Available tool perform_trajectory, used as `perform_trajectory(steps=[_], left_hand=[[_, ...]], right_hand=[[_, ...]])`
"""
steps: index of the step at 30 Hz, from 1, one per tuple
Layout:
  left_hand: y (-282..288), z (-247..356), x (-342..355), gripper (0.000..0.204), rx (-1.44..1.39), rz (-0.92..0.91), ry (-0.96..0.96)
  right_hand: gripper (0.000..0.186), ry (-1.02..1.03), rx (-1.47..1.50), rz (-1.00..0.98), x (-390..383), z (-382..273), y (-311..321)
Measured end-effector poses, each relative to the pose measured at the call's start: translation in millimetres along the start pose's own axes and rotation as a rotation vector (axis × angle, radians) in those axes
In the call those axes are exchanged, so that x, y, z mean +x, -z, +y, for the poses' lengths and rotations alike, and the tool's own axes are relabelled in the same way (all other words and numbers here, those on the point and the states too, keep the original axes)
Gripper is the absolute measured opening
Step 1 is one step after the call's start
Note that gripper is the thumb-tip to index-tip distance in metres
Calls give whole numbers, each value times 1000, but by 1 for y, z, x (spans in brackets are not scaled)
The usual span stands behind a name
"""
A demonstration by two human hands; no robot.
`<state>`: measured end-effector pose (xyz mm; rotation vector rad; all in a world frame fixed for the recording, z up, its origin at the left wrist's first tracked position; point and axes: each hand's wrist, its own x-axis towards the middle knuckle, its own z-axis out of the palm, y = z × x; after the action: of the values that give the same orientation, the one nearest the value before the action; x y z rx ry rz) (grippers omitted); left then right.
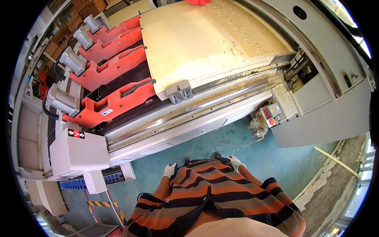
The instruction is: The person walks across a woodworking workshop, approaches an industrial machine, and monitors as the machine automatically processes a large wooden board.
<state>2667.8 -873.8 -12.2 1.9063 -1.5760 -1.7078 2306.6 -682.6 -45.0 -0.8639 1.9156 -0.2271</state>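
My left hand (170, 170), in a white glove with blue on it, hangs beside the front of my striped shirt. On the other side, level with it, is my right hand (235, 162) in a white glove. Both are small in view with their fingers mostly hidden, and I see no object in either. Ahead of me stands a large machine with a metal guide rail (189, 120) along its near side. Pale yellow sheets (185, 43) lie stacked on its bed, with wood chips scattered over them. A grey metal block (179, 92) sits against the stack's near corner.
Several red clamp arms (114, 103) with grey cylinders reach over the machine's left side. A white housing (79, 154) stands at the rail's left end. Near its right end is a small unit with a red display (268, 113). Blue-green floor (197, 144) lies around my feet.
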Motion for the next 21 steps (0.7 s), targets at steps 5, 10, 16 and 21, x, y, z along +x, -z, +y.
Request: perform_trajectory(steps=[5, 10, 16, 21], left_hand=[[0, -2, 2, 24, -127, -22, 60], [2, -5, 5, 23, -103, -54, 66], [1, 5, -4, 22, 3, -14, 41], [3, -34, 20, 25, 74, -50, -141]], right_hand=[[51, 85, -17, 22, 16, 21, -12], [52, 25, 43, 23, 22, 25, -16], [43, 214, -213, 7, -1, 2, 0], [34, 269, -325, 23, -11, -7, 4]])
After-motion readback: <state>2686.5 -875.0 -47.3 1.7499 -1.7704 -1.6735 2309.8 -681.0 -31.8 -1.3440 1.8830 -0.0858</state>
